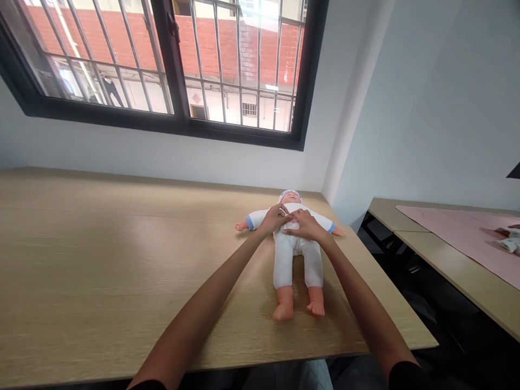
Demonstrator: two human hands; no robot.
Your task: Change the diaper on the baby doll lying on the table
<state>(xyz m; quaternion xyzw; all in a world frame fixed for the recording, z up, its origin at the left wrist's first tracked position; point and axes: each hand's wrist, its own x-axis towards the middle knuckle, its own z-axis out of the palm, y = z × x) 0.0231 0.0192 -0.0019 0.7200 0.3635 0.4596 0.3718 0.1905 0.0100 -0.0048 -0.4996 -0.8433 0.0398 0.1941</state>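
A baby doll (283,271) lies on its back on the wooden table, its bare feet toward me and its arms spread. It wears a white cap (290,192), a white top (260,218) with blue cuffs, and white trousers. At the front of the top, my left hand (276,218) is closed, its fingertips pinching the cloth. My right hand (306,225) meets it there, fingertips gathered on the same cloth and thumb lower down near the waist. A small pink patch shows between the hands. My fingers hide the exact part they hold.
The light wooden table (122,260) stretches left, and its right edge lies close to the doll. Across a gap at the right stands another table with a pink cloth (455,233) and a partly visible doll (509,238). A barred window (179,70) is in the wall behind.
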